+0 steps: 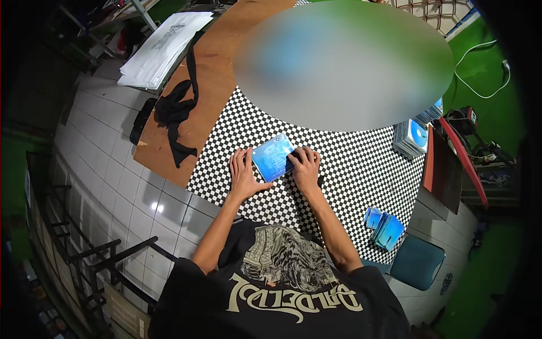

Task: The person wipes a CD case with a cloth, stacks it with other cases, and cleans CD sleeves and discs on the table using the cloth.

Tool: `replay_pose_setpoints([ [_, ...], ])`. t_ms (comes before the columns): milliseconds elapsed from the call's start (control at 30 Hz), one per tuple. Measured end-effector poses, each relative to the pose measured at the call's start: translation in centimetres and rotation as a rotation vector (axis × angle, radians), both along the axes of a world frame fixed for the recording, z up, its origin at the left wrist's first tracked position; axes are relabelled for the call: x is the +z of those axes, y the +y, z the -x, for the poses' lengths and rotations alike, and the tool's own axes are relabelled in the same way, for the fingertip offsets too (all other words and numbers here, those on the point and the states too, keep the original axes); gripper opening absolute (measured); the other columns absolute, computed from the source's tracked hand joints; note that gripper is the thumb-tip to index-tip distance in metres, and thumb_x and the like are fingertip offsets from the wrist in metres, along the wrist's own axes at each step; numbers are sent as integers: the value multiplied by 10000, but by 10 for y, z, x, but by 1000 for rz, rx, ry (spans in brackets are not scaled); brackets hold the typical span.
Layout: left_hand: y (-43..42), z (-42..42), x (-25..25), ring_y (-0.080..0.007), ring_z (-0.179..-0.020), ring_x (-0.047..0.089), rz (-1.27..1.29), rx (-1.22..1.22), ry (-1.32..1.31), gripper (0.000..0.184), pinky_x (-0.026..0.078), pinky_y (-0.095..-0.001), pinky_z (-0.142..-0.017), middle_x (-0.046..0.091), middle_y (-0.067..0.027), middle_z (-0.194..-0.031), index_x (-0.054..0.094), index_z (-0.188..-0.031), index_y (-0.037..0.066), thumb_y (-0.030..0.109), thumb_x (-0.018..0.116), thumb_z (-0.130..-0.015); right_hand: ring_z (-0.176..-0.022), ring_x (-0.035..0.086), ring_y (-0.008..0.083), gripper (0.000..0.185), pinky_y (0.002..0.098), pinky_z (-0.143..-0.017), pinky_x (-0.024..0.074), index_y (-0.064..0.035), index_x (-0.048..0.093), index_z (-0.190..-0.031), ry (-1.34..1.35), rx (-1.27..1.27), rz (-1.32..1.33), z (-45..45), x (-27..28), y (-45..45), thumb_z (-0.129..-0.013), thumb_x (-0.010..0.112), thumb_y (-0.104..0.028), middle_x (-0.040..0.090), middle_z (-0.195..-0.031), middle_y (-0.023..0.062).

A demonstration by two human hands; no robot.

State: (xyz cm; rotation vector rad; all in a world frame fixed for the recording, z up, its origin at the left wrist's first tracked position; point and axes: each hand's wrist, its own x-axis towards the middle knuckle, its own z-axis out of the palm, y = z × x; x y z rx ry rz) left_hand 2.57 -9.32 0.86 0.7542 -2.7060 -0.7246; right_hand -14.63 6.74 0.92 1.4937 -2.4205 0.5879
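A blue CD case (pixel 271 159) lies tilted on the black-and-white checkered cloth (pixel 217 169) in front of me. My left hand (pixel 244 174) grips its left side, thumb at the bottom corner and fingers up along the edge. At the right edge my right hand (pixel 305 168) has its fingers curled against the case. Something dark shows by the right fingertips; whether it is an object or shadow I cannot tell.
Stacked CD cases (pixel 410 138) stand at the table's right edge. Nearer lie several blue printed inserts (pixel 387 230), beside a dark green chair (pixel 418 261). Black cloth (pixel 176 110) and white sheets (pixel 164 51) are at the left. A blurred oval hides the far side.
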Motion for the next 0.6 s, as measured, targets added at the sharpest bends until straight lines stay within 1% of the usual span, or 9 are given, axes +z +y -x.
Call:
replay_pose_setpoints([
  [67, 0, -2, 1, -407, -1472, 238, -12, 9, 3, 1298, 154, -584, -1228, 359, -216, -1465, 297, -1556, 15, 493, 955, -544, -1225, 532, 297, 373, 491, -1115, 338, -76, 736, -1118, 1, -16, 20, 0, -2, 0, -763, 667, 15, 649, -1185, 72],
  [167, 2, -2, 3, -391, -1463, 257, 0, 14, -2, 1281, 158, -577, -1228, 368, -206, -1463, 317, -1550, 18, 497, 953, -547, -1182, 566, 287, 319, 471, -1091, 353, -95, 765, -1046, -22, 3, 1, -3, -9, 3, -761, 681, 21, 673, -1083, 61],
  [200, 2, -1, 4, -384, -1459, 267, 9, 19, -3, 1272, 160, -573, -1228, 372, -201, -1462, 326, -1548, 20, 499, 952, -549, -1182, 566, 287, 319, 471, -1091, 353, -95, 765, -1046, -21, 0, -2, -3, -10, 7, -761, 681, 21, 673, -1083, 61],
  [300, -3, 0, 2, -380, -1456, 269, 19, 3, -25, 1291, 159, -570, -1234, 370, -191, -1459, 315, -1560, 35, 529, 943, -546, -1112, 583, 283, 298, 464, -1058, 373, -93, 775, -1006, -66, 23, 2, -5, -3, 20, -740, 697, 15, 656, -990, 64],
  [433, -6, -2, -1, -375, -1443, 295, 23, -24, -34, 1293, 158, -567, -1241, 385, -188, -1445, 317, -1558, 39, 543, 937, -542, -1065, 583, 277, 257, 455, -1032, 384, -85, 781, -972, -77, -23, 44, 21, -6, -18, -749, 690, 6, 644, -941, 66],
  [567, -4, 0, -1, -375, -1430, 323, 35, -20, -13, 1287, 155, -568, -1247, 399, -193, -1433, 326, -1546, 32, 548, 936, -538, -1046, 583, 277, 207, 447, -1026, 388, -78, 779, -940, -80, -9, 76, 24, -15, -44, -779, 669, -10, 641, -914, 70],
  [600, -5, 1, -1, -375, -1426, 331, 40, -13, -4, 1286, 154, -569, -1249, 402, -195, -1430, 329, -1543, 30, 551, 936, -536, -1046, 583, 277, 207, 447, -1026, 388, -78, 779, -940, -78, -8, 76, 22, -14, -38, -779, 669, -10, 641, -914, 70],
])
